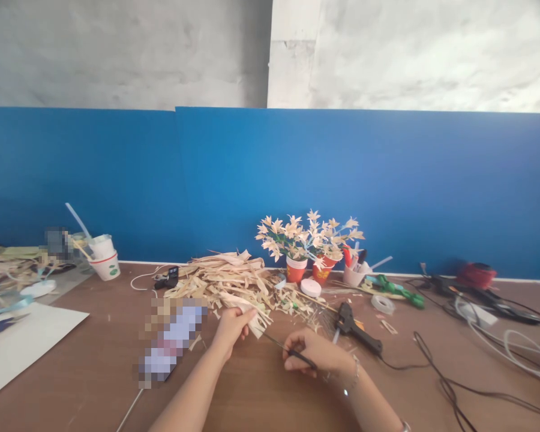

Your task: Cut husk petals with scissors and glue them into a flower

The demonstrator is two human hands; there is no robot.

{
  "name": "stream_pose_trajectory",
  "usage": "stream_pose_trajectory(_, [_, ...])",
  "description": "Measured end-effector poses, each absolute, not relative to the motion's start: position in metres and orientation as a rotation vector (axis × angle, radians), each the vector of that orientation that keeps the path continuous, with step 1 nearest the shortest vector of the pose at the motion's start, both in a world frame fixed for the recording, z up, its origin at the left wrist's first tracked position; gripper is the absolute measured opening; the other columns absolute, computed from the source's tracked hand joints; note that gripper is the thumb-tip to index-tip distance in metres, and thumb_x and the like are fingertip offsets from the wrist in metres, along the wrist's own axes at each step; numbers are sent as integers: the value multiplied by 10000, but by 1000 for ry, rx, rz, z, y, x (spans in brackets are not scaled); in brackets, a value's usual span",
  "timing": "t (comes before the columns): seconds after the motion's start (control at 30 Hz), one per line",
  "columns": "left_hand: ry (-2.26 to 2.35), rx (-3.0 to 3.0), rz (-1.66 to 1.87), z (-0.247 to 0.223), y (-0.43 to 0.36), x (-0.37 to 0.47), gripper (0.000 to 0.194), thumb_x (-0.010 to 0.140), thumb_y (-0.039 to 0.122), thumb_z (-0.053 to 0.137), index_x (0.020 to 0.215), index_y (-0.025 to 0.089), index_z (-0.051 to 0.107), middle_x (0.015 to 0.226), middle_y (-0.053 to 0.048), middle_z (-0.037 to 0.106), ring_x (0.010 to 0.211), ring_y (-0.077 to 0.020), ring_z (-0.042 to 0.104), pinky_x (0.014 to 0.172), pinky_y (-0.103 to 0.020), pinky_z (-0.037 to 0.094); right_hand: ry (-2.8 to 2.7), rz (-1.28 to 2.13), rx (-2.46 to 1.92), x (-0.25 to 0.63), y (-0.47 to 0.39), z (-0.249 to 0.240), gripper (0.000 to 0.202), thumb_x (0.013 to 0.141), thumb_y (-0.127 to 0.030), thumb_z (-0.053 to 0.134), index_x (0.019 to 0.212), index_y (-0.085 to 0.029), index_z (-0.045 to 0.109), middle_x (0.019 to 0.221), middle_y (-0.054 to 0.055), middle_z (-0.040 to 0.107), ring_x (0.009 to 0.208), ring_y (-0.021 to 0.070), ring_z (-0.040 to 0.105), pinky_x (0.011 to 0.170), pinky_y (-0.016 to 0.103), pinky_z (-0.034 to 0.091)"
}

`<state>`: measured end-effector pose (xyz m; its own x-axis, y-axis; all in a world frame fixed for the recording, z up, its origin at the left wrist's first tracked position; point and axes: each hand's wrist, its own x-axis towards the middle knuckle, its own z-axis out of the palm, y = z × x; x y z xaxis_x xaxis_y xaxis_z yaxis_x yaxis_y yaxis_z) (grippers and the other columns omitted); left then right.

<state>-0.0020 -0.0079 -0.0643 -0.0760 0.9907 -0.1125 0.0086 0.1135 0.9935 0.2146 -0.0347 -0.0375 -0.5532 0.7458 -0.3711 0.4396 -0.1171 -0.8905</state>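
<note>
My left hand (pixel 232 330) pinches a pale strip of dried corn husk (pixel 258 324), whose wide end points toward my right hand. In my right hand (pixel 312 350) is a pair of scissors (pixel 276 342) with dark handles. Their blades reach left, with the tips close to the husk's edge; whether they touch it I cannot tell. Behind my left hand lies a heap of dried husks (pixel 225 270). Husk scraps (pixel 297 300) are scattered to its right. A black glue gun (pixel 357 331) rests on the table beyond my right hand.
Two red cups of husk flowers (pixel 296 270) stand at the back, beside a white cup of tools (pixel 354 274). A roll of tape (pixel 382 305) and black cables (pixel 445 378) lie to the right. A blurred-out phone-like object (pixel 173 342) and a white board (pixel 31 342) lie left.
</note>
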Motion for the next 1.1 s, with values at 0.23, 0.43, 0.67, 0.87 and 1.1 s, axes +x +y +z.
stream_pose_trajectory(0.23, [1315, 1115, 1133, -60, -9, -1, 397, 592, 507, 670, 491, 156, 517, 305, 54, 434, 306, -56, 335, 347, -179, 231, -1886, 1744, -1323, 214, -34, -39, 252, 598, -313, 707, 753, -136, 616, 455, -73, 514, 332, 36, 409, 303, 127, 259])
stream_pose_trajectory(0.43, [1315, 1115, 1124, -59, -9, -2, 393, 575, 515, 678, 527, 146, 551, 297, 71, 401, 295, -50, 301, 340, -178, 203, -1884, 1737, -1305, 215, -34, -41, 264, 597, -324, 716, 755, -135, 620, 449, -72, 512, 328, 37, 404, 304, 131, 258])
stream_pose_trajectory(0.67, [1281, 1119, 1129, -56, -11, -1, 378, 574, 494, 684, 538, 133, 577, 305, 77, 380, 309, -47, 290, 336, -176, 185, -1883, 1743, -1299, 215, -35, -39, 271, 597, -339, 719, 749, -137, 621, 451, -73, 505, 333, 37, 397, 313, 135, 254])
stream_pose_trajectory(0.87, [1176, 1066, 1147, -49, -14, 0, 342, 559, 441, 710, 603, 113, 620, 409, 61, 465, 325, -21, 269, 336, -171, 151, -1879, 1785, -1227, 218, -35, -40, 280, 603, -345, 727, 757, -134, 629, 468, -72, 503, 345, 32, 384, 323, 140, 230])
stream_pose_trajectory(1.1, [1075, 993, 1168, -46, -15, -1, 315, 567, 408, 724, 618, 115, 620, 455, 56, 488, 320, -8, 283, 340, -172, 127, -1875, 1790, -1186, 217, -35, -37, 326, 605, -386, 737, 768, -132, 614, 452, -78, 475, 337, 28, 337, 315, 146, 197])
